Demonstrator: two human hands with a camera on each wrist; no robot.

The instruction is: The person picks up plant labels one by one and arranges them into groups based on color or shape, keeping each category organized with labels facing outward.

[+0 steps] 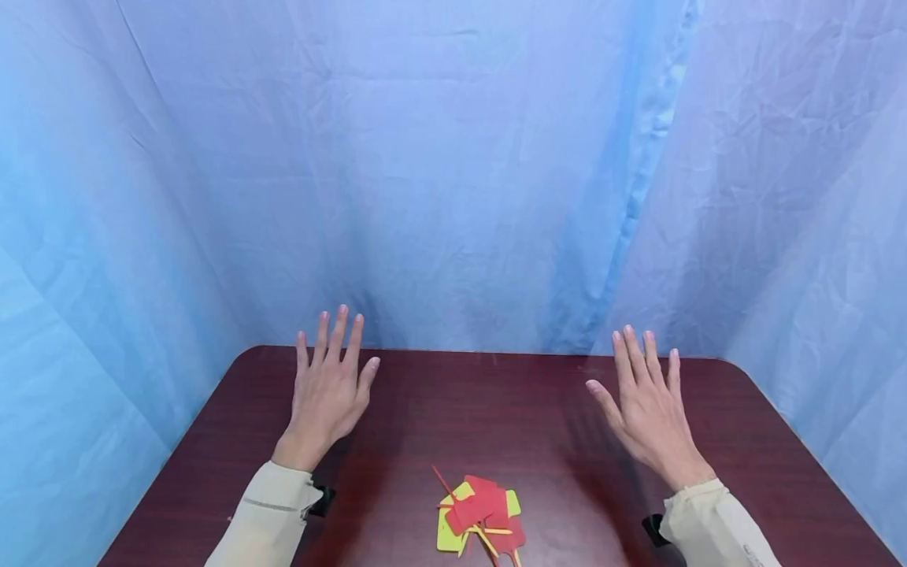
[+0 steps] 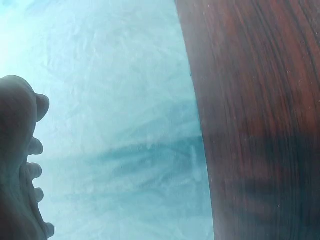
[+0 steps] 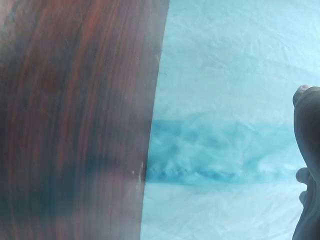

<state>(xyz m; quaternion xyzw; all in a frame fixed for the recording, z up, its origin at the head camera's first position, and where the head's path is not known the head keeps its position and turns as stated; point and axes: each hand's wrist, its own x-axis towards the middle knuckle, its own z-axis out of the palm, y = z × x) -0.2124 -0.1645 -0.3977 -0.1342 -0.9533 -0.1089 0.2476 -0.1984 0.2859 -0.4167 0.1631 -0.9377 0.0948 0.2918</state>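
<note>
My left hand (image 1: pixel 327 400) is raised over the left part of the table with its fingers straight and spread, holding nothing. On the other side my right hand (image 1: pixel 648 409) is held up the same way, fingers extended and thumb apart. Between the forearms, near the front of the table, lies a loose pile of flat red pieces (image 1: pixel 482 504) and yellow pieces (image 1: pixel 448 538), some with thin stick-like strips. Neither hand touches the pile. In the left wrist view the left hand (image 2: pixel 17 160) shows at the left edge; in the right wrist view the right hand (image 3: pixel 309 135) shows at the right edge.
The dark reddish-brown table (image 1: pixel 482 425) has rounded far corners. Light blue curtains (image 1: pixel 453 181) hang behind it and along both sides, near its edges. A dark band (image 1: pixel 322 502) shows at the left cuff, and another (image 1: pixel 655 530) at the right cuff.
</note>
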